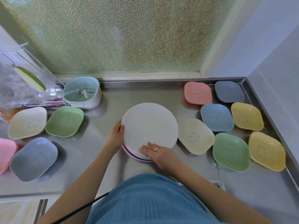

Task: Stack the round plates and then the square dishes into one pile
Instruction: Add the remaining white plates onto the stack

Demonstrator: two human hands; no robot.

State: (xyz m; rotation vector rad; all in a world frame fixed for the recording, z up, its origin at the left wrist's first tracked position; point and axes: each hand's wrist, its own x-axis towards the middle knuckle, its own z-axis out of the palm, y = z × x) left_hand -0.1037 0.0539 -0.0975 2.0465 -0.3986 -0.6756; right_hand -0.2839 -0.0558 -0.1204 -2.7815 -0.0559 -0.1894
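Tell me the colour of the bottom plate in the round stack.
Pink: the bottom plate peeks out under the white ones, seen in the head view.

Stack of round plates (149,126) sits mid-counter (97,143), directly before the person. Left hand (115,136) at the stack's left edge; right hand (159,153) on its near rim. Seven square dishes (196,136) lie right of the stack, four more (64,121) to the left. Lidded container (83,92) behind the left group, beside a wire rack (32,88).

Ribbed blue top (150,201), perhaps knitted; finger ring (156,149).
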